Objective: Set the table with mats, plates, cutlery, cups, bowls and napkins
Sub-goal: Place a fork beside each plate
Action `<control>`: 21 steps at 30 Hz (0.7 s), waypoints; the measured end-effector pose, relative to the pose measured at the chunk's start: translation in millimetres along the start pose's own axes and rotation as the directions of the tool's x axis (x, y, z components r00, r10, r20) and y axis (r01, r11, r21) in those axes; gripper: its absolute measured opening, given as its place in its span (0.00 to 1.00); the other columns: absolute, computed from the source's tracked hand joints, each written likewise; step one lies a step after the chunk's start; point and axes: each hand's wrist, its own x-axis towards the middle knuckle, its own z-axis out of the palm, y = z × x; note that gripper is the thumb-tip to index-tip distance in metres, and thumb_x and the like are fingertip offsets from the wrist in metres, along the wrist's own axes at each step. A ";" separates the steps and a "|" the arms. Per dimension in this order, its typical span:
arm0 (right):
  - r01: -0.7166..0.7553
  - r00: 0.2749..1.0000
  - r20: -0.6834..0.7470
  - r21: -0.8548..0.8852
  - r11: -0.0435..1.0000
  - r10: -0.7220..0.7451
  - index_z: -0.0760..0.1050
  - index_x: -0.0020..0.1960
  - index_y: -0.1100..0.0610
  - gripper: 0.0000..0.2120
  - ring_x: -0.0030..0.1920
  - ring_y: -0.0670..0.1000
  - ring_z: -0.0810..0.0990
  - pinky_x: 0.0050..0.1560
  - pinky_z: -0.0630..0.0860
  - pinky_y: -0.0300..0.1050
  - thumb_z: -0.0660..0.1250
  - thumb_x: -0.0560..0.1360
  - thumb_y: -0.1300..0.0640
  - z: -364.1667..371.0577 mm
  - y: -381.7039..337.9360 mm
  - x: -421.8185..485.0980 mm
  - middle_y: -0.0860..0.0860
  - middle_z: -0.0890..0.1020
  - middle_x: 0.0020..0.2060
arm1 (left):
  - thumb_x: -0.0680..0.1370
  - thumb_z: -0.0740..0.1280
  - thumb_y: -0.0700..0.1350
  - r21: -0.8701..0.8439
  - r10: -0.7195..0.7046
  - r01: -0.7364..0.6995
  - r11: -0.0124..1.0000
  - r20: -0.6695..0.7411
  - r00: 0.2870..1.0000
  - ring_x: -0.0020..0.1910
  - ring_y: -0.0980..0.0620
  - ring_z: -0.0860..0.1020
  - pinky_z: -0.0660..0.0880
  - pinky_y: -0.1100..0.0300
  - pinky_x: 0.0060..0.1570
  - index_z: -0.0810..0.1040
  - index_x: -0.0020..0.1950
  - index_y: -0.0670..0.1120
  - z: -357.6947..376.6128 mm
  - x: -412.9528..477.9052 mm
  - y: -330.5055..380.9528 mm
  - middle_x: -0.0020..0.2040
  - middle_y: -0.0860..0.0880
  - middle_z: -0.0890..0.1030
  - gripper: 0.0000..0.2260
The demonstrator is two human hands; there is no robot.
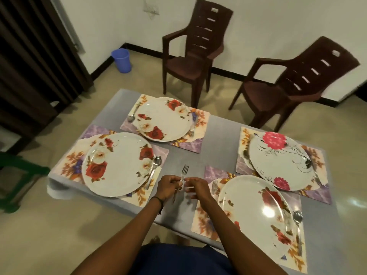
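While 4 plates point(119, 165) sit on 4 mats point(190, 143), left hand point(167, 185) grip wrapped round 1 fork point(185, 170) at 6 o'clock, right hand point(198, 188) grip curled alongside, contents unclear

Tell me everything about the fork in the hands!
The fork is shiny, silver-looking metal with thin prongs at the top. It points away from the person, above the grey table between the mats. The left hand grips its handle, hiding most of it. The right hand is close beside it; touching is unclear.
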 end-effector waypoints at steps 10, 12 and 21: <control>0.088 0.956 0.292 -0.162 0.983 -0.037 0.83 0.48 0.61 0.06 0.38 0.50 0.84 0.37 0.77 0.44 0.71 0.74 0.59 140.3 1.8 -8.1 0.58 0.86 0.43 | 0.70 0.73 0.41 -0.078 -0.067 0.047 0.996 -0.276 0.959 0.42 0.48 0.84 0.82 0.47 0.48 0.85 0.42 0.50 -123.4 -44.4 -51.6 0.40 0.49 0.86 0.05; 0.101 0.947 0.317 -0.160 0.982 -0.045 0.83 0.47 0.63 0.06 0.37 0.50 0.83 0.34 0.77 0.41 0.71 0.74 0.61 171.9 -1.7 -10.0 0.60 0.86 0.42 | 0.72 0.72 0.38 -0.086 -0.058 0.032 0.996 -0.323 0.945 0.42 0.48 0.84 0.82 0.52 0.47 0.86 0.44 0.47 -150.2 -49.3 -55.4 0.40 0.49 0.86 0.05; 0.103 0.948 0.314 -0.151 0.983 -0.052 0.82 0.51 0.60 0.07 0.45 0.52 0.86 0.38 0.79 0.42 0.70 0.75 0.57 328.6 -19.4 -21.2 0.55 0.87 0.44 | 0.74 0.72 0.41 -0.090 0.020 -0.068 0.994 -0.451 0.892 0.46 0.53 0.82 0.79 0.61 0.48 0.86 0.49 0.45 -287.8 -49.3 -86.5 0.45 0.51 0.85 0.05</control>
